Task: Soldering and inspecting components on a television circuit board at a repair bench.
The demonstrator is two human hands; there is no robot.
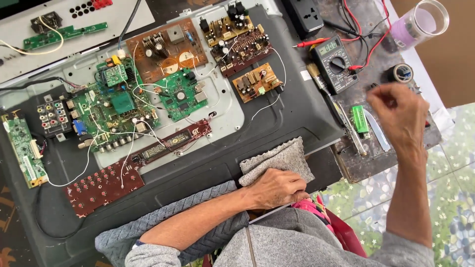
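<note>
Leftmost, green and brown circuit boards (116,101) lie wired together on a dark television back (297,111). Nearer, the left hand (274,188) rests flat, fingers loosely curled, touching a grey cloth (282,158). Rightward, a multimeter (334,63) sits on the desk (366,165); the right hand (398,111) hovers, fingers bunched, whether gripping anything I cannot tell.

Right hand (398,110) fingers (377,94) motion-blurred
</note>
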